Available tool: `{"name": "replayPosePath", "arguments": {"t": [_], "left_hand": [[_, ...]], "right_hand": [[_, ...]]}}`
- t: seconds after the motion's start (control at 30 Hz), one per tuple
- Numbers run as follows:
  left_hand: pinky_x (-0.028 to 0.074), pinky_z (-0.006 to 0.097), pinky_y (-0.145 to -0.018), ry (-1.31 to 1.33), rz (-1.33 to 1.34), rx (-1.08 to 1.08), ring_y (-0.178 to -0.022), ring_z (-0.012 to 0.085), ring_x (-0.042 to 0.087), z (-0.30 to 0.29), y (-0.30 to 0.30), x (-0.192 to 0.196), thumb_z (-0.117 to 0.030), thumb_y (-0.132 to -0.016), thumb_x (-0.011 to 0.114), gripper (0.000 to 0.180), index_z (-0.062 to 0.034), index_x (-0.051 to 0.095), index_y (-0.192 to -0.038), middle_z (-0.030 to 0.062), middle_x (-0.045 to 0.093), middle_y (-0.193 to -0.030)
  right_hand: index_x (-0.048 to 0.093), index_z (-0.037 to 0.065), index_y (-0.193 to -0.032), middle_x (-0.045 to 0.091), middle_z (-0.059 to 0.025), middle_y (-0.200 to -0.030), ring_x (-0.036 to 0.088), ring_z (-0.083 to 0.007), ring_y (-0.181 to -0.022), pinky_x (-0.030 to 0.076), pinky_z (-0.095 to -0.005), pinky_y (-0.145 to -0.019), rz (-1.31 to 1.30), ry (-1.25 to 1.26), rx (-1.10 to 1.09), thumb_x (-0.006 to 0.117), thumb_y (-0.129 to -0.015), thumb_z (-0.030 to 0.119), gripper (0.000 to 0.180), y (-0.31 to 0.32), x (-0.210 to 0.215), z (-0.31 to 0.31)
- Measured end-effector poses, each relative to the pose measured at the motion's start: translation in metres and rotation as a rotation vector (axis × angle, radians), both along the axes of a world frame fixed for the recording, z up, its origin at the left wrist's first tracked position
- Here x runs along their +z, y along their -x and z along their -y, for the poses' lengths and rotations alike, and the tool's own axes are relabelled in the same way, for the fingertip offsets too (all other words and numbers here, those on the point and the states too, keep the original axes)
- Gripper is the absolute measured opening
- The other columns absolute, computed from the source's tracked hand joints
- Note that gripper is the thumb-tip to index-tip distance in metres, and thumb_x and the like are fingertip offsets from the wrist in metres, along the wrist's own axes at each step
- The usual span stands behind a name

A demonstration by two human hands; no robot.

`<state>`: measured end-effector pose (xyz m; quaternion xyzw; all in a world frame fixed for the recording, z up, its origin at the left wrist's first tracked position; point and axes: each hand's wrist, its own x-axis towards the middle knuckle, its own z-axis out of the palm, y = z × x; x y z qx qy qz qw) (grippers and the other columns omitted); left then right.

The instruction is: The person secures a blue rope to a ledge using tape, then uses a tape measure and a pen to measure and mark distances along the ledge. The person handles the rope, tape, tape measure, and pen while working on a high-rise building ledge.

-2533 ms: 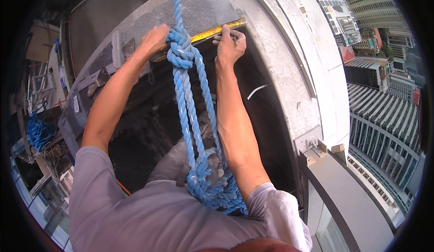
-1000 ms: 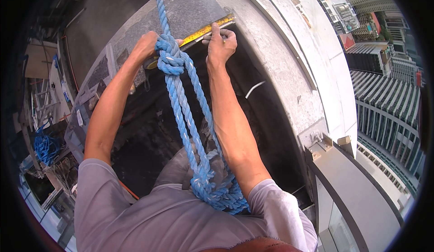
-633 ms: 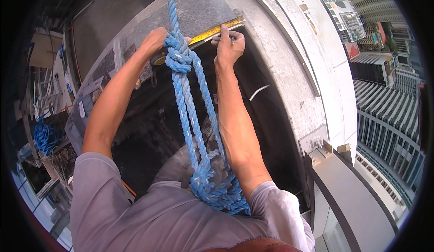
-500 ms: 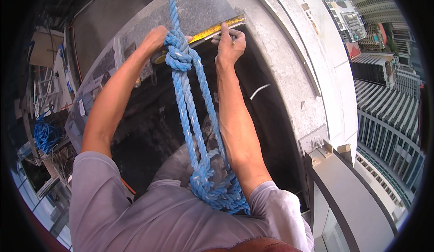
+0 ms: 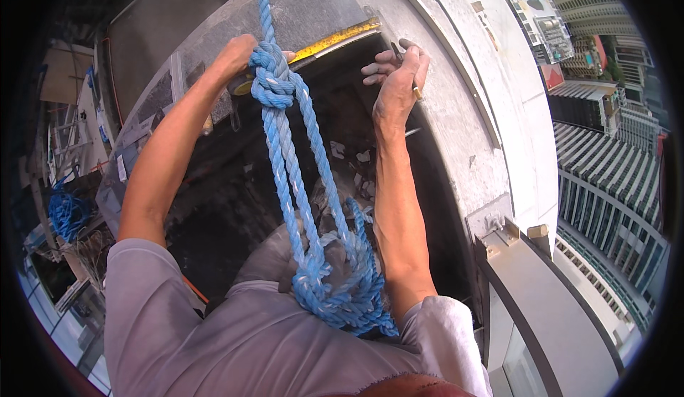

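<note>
My left hand (image 5: 239, 55) is closed around a tape measure, partly hidden behind the thick blue rope (image 5: 273, 76). The tape's yellow blade (image 5: 336, 41) stretches rightward along the edge of a grey stone slab (image 5: 306, 5). Its far end lies at the slab's corner. My right hand (image 5: 400, 80) is off the blade, above the dark opening's right edge, fingers curled and partly spread. A thin pencil-like stick (image 5: 417, 93) is held in it, with one end showing past the palm. Knotted in front of my chest, the rope runs upward out of view.
A pale stone ledge (image 5: 463, 140) curves along the right, with a steep drop to buildings beyond. A metal frame (image 5: 548, 297) stands at the lower right. Below my arms is a dark recess (image 5: 214, 212) with rubble. Coiled blue rope (image 5: 68, 212) and clutter lie at left.
My right hand has lifted off the tape blade and moved right and a little down, turning its palm up with the stick. My left hand stays at the tape measure.
</note>
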<state>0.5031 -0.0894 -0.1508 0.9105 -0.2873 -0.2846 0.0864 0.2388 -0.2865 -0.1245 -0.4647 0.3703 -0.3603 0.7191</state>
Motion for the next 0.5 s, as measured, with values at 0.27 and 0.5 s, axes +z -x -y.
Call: {"name": "replayPosePath", "arguments": {"t": [0.27,0.5], "left_hand": [[0.056,0.044,-0.068,0.031,0.045,0.016,-0.07,0.0241,0.071,-0.003,-0.006,-0.014,-0.07,-0.079,0.09,0.073,0.0028,0.082,-0.079,0.0165,0.076,-0.076],[0.056,0.044,-0.069,0.057,0.021,-0.005,-0.072,0.0243,0.072,-0.006,-0.005,-0.01,-0.071,-0.08,0.088,0.074,0.0028,0.083,-0.083,0.0168,0.077,-0.078]], "right_hand": [[0.074,-0.001,-0.112,0.075,-0.0066,-0.096,0.071,-0.0134,-0.085,0.059,-0.0289,-0.079,-0.141,0.4,0.163,0.073,-0.109,0.024,0.026,0.006,-0.023,0.11],[0.077,-0.001,-0.122,0.08,-0.0108,-0.106,0.076,-0.0174,-0.097,0.06,-0.0315,-0.088,-0.179,0.454,0.358,0.084,-0.102,0.025,0.034,-0.003,-0.032,0.141]]}}
